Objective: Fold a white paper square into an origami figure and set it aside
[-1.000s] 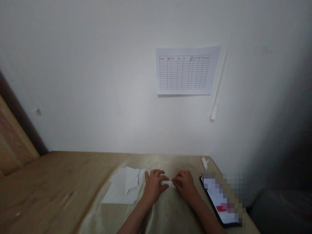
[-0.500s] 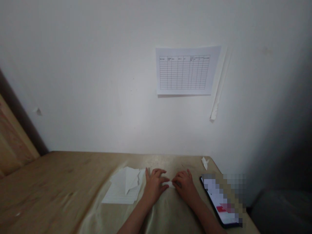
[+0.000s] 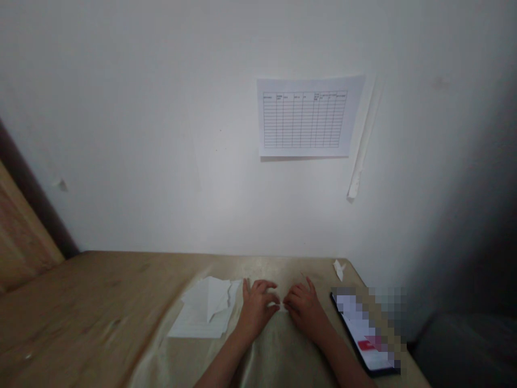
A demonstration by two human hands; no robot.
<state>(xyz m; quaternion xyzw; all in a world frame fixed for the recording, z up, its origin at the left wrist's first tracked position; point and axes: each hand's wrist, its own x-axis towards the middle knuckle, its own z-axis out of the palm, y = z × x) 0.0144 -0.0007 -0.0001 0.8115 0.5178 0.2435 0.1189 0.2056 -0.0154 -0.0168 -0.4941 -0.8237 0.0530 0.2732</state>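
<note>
At the middle of the table, a small folded piece of white paper (image 3: 281, 307) shows as a sliver between my two hands; most of it is hidden by the fingers. My left hand (image 3: 257, 304) pinches its left end with thumb and index finger, the other fingers loosely bent. From the other side my right hand (image 3: 304, 305) pinches the right end, fingers curled together and little finger raised. The fingertips of both hands are close together, just above or on the tabletop. Left of my left hand lies a stack of white paper (image 3: 197, 323) with a folded, torn sheet (image 3: 218, 299) on top.
A phone (image 3: 361, 337) with a lit screen, partly blurred out, lies right of my right arm. A torn paper scrap (image 3: 339, 269) is near the back right corner of the table (image 3: 100, 307). Behind stands a white wall with a printed chart (image 3: 305, 118).
My fingertips have drawn slightly closer together over the small paper, so less of it shows. The stack, scrap and phone stay in place.
</note>
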